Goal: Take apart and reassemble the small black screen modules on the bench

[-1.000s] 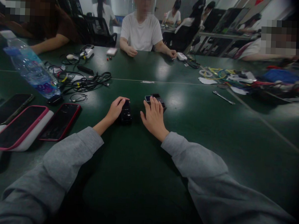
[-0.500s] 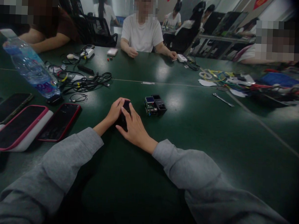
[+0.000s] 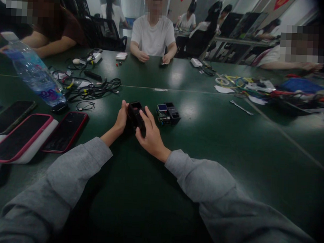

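A black case [image 3: 135, 115] is held between my two hands above the green table [image 3: 203, 155], its hollow upper side showing. My left hand [image 3: 121, 119] grips its left side, with the fingers upright along the edge. On the other side my right hand [image 3: 150, 133] holds it, thumb low and fingers over the right edge. Just right of the hands lies an open device [image 3: 168, 114]: a green circuit board with a small screen beside a black housing.
Phones [image 3: 66, 133] and a tilted water bottle [image 3: 35, 73] are at the left, near tangled black cables [image 3: 99, 88]. A wrench [image 3: 241, 107] and coloured wires [image 3: 241, 83] lie at the right. Opposite, a person [image 3: 153, 35] holds a small dark object.
The black case has been tilted, so its hollow side now shows. My right hand has shifted right, off its top. The person opposite has drawn one hand inward.
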Demonstrator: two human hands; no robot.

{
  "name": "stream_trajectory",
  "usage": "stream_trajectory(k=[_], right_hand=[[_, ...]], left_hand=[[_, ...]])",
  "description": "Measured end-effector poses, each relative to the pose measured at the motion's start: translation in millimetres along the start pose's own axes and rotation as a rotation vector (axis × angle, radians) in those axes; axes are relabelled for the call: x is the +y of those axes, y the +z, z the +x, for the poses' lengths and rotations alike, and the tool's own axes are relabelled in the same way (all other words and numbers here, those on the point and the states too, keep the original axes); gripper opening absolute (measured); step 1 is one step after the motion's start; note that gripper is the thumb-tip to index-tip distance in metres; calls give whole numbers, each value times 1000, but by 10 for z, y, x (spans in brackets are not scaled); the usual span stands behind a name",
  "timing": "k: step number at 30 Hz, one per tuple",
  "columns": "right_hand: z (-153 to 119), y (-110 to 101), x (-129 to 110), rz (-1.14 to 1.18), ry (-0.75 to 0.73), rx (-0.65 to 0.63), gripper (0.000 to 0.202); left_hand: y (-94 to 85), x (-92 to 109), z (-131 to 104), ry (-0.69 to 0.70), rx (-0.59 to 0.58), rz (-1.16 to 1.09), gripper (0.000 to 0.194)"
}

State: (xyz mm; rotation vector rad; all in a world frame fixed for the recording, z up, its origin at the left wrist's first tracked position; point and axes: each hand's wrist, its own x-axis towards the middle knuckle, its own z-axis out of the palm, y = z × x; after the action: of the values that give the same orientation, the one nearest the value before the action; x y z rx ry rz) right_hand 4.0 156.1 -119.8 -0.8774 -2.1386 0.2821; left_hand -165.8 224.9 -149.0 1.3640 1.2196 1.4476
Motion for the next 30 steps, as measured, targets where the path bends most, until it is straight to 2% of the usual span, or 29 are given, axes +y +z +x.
stream_trajectory(k=[3, 6, 9, 12, 24, 30], right_hand=[[6, -100, 55, -52, 23, 84, 66], [8, -131, 177, -62, 92, 143, 61], [2, -102, 277, -50, 176, 142, 58], [-11, -61, 301, -31, 179, 80, 57], [-19, -26, 291, 35, 168, -85, 45], [-53, -47, 292, 115, 192, -34, 45]], left_hand=[[9, 25, -1, -39, 24, -78, 66], [28, 58, -12, -43, 11, -61, 52], [39, 72, -22, -30, -7, 0, 40], [37, 62, -23, -4, -6, 40, 32], [16, 44, -17, 15, 22, 150, 36], [21, 67, -23, -6, 35, 107, 38]])
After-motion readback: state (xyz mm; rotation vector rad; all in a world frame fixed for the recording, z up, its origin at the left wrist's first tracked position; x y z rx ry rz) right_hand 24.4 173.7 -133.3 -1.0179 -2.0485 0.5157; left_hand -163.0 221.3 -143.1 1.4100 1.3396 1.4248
